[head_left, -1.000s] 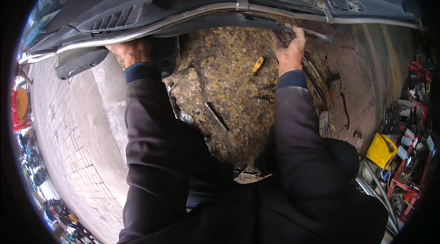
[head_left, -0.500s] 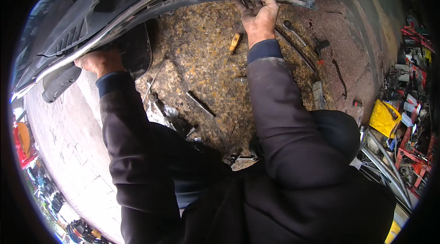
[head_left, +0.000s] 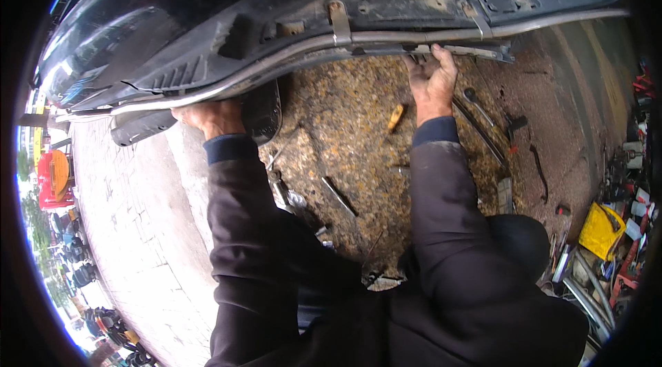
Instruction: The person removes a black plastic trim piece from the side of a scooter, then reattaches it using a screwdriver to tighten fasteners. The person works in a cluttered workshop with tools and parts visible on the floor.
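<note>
A large black vehicle body part (head_left: 158,36) spans the top of the head view, with a long bent metal tube (head_left: 386,36) along its near edge. Just under the tube runs a long dark strip (head_left: 331,54). My right hand (head_left: 433,87) grips this strip near its right end, thumb up on the near side and fingers partly hidden behind. Farther left, my left hand (head_left: 210,117) is closed at the underside of the tube and strip, its fingertips out of sight. Dark plastic flaps (head_left: 143,127) show on both sides of that hand.
On the stained floor board (head_left: 358,132) lie a yellow-handled screwdriver (head_left: 396,118), a metal rod (head_left: 338,196), a ratchet (head_left: 479,105) and a dark bar (head_left: 478,131). A yellow container (head_left: 601,230) stands among tools at the right. Pale paving (head_left: 138,229) stretches left.
The view has shifted, so body part, hands and floor things sit lower and farther right, and more of the black body shows. Both hands keep their places on the strip and tube.
</note>
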Available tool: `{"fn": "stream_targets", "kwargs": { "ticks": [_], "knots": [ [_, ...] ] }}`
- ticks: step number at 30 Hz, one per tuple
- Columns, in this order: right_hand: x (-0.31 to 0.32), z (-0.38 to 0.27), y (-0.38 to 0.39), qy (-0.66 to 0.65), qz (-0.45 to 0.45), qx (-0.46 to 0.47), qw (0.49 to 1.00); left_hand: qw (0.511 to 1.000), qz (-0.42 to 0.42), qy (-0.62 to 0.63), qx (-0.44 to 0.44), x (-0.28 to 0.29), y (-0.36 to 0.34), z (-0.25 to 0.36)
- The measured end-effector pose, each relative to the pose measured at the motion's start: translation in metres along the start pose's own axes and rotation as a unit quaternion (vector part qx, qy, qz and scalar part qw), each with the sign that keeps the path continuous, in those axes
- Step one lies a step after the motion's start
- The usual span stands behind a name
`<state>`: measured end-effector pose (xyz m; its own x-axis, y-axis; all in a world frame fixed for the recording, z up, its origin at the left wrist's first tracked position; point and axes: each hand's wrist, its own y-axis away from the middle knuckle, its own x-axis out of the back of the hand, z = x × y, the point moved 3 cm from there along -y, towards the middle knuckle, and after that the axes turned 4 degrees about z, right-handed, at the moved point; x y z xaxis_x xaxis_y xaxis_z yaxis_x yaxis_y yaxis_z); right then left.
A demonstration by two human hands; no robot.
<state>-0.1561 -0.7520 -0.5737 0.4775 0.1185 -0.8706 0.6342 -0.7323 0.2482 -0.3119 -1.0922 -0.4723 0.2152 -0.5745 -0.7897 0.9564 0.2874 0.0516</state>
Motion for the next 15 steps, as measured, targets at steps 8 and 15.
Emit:
{"fn": "stream_targets", "kwargs": {
  "ticks": [8, 15],
  "knots": [
    [0.028, 0.012, -0.012, -0.016, 0.041, -0.032, 0.999, 0.996, 0.079, 0.036, 0.006, 0.005, -0.009, -0.009],
    [0.030, 0.016, -0.012, -0.057, 0.001, -0.039, 0.998, 0.998, 0.057, -0.017, -0.025, 0.007, -0.004, -0.013]
  ]
}}
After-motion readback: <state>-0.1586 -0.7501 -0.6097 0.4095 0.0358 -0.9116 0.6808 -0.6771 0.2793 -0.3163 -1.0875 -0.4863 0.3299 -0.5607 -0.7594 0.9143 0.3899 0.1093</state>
